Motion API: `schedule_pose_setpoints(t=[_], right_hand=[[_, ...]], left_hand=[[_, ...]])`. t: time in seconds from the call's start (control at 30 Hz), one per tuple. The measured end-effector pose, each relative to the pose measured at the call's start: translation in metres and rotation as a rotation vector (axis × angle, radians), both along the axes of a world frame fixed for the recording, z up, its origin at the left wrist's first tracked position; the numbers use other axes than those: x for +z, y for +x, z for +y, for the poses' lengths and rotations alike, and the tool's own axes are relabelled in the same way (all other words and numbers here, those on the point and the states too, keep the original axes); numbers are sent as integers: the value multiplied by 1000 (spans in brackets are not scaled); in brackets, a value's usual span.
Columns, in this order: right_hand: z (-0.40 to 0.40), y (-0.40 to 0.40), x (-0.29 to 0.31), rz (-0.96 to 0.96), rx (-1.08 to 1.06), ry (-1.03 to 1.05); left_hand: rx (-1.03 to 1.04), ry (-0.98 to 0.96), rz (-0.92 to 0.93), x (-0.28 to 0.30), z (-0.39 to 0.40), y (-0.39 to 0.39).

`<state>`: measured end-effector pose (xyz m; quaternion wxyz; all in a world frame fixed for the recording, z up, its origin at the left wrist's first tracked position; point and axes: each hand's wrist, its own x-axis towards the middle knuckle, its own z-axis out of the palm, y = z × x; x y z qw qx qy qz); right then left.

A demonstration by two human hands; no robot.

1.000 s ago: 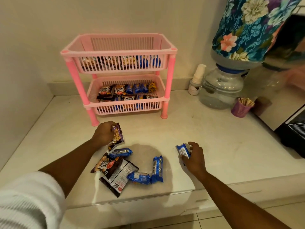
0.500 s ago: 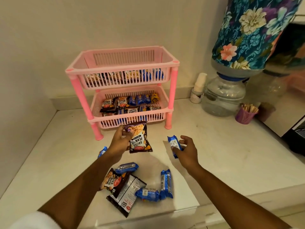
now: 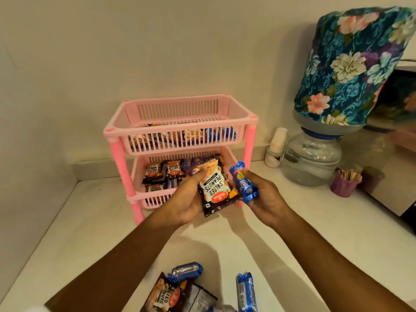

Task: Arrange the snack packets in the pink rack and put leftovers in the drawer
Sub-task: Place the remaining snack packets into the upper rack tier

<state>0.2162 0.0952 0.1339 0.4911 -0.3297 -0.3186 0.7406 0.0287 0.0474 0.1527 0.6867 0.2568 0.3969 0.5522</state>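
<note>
The pink rack [image 3: 180, 140] stands at the back of the white counter [image 3: 315, 233], against the wall, and both its tiers already hold snack packets behind the slats. My left hand [image 3: 182, 199] is raised in front of the lower tier, fingers curled round a dark packet of salted peanuts [image 3: 217, 188], which I hold upright with its print upside down to me. Just beside it, nearly touching, my right hand [image 3: 263, 194] grips a blue biscuit packet [image 3: 244, 182] that stands tilted between thumb and fingers. Both packets hang in the air before the rack, not yet inside it.

Down at the near edge of the counter lies the loose pile [image 3: 180, 293] of packets: a peanut packet, a dark one partly under it, and blue ones, one of them [image 3: 246, 291] lying apart to the right.

Further right stand a stack of paper cups [image 3: 278, 140], a water dispenser [image 3: 313, 158] under a flowered cover [image 3: 355, 66], and a purple cup [image 3: 343, 188] of wooden sticks.
</note>
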Motion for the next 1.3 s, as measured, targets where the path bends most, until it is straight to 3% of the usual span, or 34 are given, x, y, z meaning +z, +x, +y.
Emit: schedule_pose_setpoints(t=[0.27, 0.57, 0.9, 1.17, 1.23, 1.3], right_hand=[[12, -15, 62, -119, -93, 182], [64, -24, 146, -347, -145, 417], [162, -50, 201, -220, 208, 71], [239, -68, 190, -171, 261, -17], [258, -78, 184, -326, 225, 92], [279, -89, 177, -621, 148, 242]], left_hand=[[-105, 156, 199, 62, 22, -4], [236, 324, 495, 153, 68, -20], [283, 45, 292, 181, 142, -32], [365, -36, 542, 164, 219, -53], [345, -50, 600, 160, 237, -59], [340, -42, 677, 156, 257, -64]])
